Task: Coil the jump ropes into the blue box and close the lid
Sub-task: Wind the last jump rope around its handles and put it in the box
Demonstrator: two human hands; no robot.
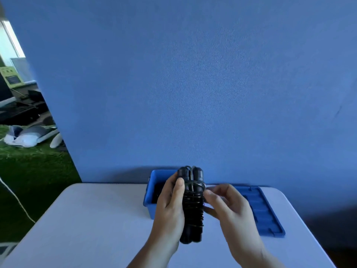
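So the black jump rope with its two chunky plastic handles (192,206) is up in the air over the near edge of the open blue plastic storage box (147,198), not in it yet. The handles are side by side and upright, with the thin cord wound round them in a stack of loops.

The left hand (170,206) has it properly: fingers curled round the back of the handles, thumb pressed across the front. The right hand (229,206) is just beside the wraps with its fingers bent in toward the cord, but it's blurry, so I honestly can't tell if it's pinching the loose end or only touching.

My take is this is the tidy-up bit of the coiling. Tips: keep that left thumb clamped over the loops so nothing springs loose, tuck the tail under one of the tighter turns, then lay the bundle flat in the box rather than dropping it in on end.

There's something dark in the box already, too dim to call. The flat blue ribbed lid (266,215) lies on the white table (87,219), right next to the box.
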